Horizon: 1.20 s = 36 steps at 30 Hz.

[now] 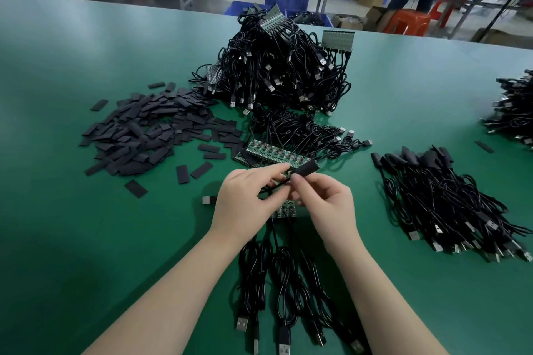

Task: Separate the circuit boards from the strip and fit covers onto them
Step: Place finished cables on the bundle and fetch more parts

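My right hand (323, 202) pinches a black cover sleeve (305, 169) by its near end, just above the table's middle. My left hand (248, 199) pinches a small green circuit board (287, 173) whose far end sits at the sleeve's mouth; its black cable runs down between my hands. A short green strip piece (285, 209) with cables lies under my hands. A longer strip of circuit boards (274, 154) rests just beyond them, cables attached.
Loose black cover sleeves (150, 130) are heaped at the left. A tall pile of cabled strips (277, 72) stands behind. Covered cables (444, 199) lie at the right, another pile (516, 106) at the far right. USB cables (277, 291) trail toward me on the green table (86, 239).
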{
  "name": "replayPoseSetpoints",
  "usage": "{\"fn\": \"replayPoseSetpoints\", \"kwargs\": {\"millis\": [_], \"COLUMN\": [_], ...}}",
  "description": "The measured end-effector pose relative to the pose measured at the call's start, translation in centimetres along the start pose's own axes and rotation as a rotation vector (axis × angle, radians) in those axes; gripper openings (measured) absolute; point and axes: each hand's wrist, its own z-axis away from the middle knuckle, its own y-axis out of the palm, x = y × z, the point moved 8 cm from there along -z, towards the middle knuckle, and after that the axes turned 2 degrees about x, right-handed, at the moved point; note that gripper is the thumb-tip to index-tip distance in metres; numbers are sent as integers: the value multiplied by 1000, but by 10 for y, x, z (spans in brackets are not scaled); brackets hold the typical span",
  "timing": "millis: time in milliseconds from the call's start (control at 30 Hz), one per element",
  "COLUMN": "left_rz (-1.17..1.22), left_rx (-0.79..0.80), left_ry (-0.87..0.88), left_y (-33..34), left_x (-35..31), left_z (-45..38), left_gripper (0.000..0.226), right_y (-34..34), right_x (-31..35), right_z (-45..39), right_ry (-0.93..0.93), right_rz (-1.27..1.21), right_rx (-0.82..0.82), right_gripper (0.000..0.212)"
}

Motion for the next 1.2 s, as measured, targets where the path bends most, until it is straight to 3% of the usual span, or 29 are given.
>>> {"fn": "replayPoseSetpoints", "kwargs": {"millis": [167, 400, 467, 600, 700, 800, 933, 1000, 1067, 1200], "left_rz": [-69, -27, -35, 1, 35, 61, 44, 28, 12, 1], "left_rx": [120, 107, 60, -63, -108, -128, -64, -34, -9, 22], "left_ry": [-54, 15, 37, -52, -96, -137, -149, -127, -109, -126], "left_y": [12, 10, 5, -7, -14, -16, -8, -5, -1, 1], "left_x": [10, 6, 3, 13, 23, 29, 29, 26, 23, 24], "left_z": [-1, 0, -1, -2, -3, -6, -6, -5, -5, -4], "left_gripper": [39, 49, 57, 42, 35, 29, 26, 24, 23, 22], "right_y": [-21, -2, -12, -70, -135, -182, -209, -193, -154, -43], "right_x": [-10, 1, 9, 44, 74, 80, 53, 60, 68, 48], "right_z": [-4, 1, -1, -14, -15, -21, -28, -28, -28, -25], "right_ry": [109, 13, 4, -103, -178, -49, 330, 204, -5, -77], "right_rz": [-176, -40, -138, -252, 84, 798, 1314, 1401, 1303, 1063], "right_rx": [-141, -17, -78, -318, -523, -616, -527, -518, -401, 180], "right_gripper": [16, 19, 13, 22, 14, 23, 32, 31, 25, 29]}}
